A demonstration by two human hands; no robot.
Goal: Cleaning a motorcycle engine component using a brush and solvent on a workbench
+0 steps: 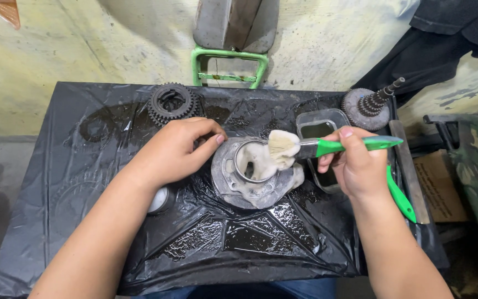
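Black, wet plastic sheeting (239, 238) covers a small table seen from above. At its middle lies a round grey metal engine part with a wide open bore (253, 177). The left hand (175, 149) curls over the part's left rim, fingers bent, steadying it. The right hand (355, 163) is closed around a green-handled paintbrush with pale bristles (327, 147), whose bristles touch the bore's far right edge. Far left sits a dark toothed gear (171, 103). Far right stands a grey geared shaft (370, 106), with a clear rectangular tray of dark liquid (319, 128) just near of it.
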